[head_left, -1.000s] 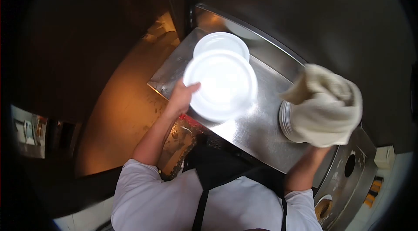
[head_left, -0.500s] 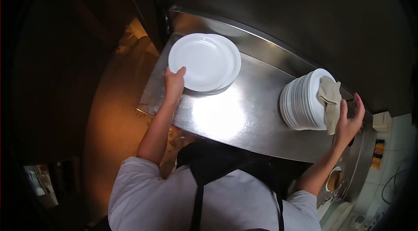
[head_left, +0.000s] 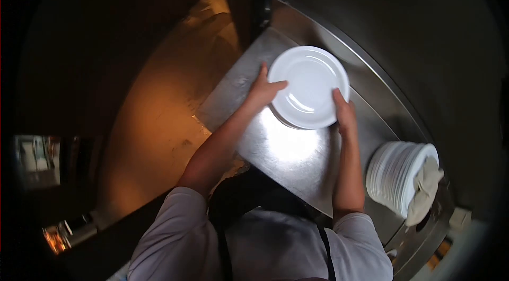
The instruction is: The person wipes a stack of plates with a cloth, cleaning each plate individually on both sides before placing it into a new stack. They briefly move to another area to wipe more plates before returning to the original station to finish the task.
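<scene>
A low stack of round white plates (head_left: 310, 82) sits on the stainless steel counter (head_left: 305, 172), its edges lined up closely. My left hand (head_left: 262, 92) holds the stack's left side, thumb over the rim of the top plate and a finger stretched along the edge. On the opposite side my right hand (head_left: 344, 116) grips the rim, thumb on top; its other fingers are mostly hidden. Further right, a taller stack of white plates (head_left: 391, 175) leans on the counter. A beige cloth (head_left: 426, 191) lies draped over that stack's end plate.
A raised metal ledge (head_left: 366, 56) runs along the counter's back, below a dark wall. Left of the counter is an orange-lit floor (head_left: 159, 122). A small pale box (head_left: 460, 218) stands at the far right, beyond the cloth.
My right hand has left the cloth-covered stack and come to the low stack's right side. The plates there, offset before, now line up. The view has turned.
</scene>
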`<move>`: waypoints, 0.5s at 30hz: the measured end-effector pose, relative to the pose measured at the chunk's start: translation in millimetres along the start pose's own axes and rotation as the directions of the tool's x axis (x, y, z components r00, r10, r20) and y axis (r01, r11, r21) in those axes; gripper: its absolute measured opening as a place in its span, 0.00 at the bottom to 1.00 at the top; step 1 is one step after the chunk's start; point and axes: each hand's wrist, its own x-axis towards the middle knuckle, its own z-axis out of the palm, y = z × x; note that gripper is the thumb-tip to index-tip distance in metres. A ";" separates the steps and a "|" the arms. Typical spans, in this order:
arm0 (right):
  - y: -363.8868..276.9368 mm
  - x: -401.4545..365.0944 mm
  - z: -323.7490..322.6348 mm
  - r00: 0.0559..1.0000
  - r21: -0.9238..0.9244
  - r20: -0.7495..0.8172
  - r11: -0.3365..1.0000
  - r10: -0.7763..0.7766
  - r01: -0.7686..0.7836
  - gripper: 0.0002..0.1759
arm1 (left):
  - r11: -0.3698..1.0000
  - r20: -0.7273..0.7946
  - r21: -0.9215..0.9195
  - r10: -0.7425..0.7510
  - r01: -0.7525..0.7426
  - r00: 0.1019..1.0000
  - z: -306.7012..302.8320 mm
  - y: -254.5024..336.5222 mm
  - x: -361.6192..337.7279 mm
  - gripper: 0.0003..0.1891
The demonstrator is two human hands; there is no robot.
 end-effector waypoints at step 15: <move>-32.3 -69.6 59.9 0.987 0.324 -0.098 0.934 -0.125 0.150 0.29 | 0.885 -0.091 -0.390 0.237 -0.254 0.967 -109.7 49.3 -106.8 0.32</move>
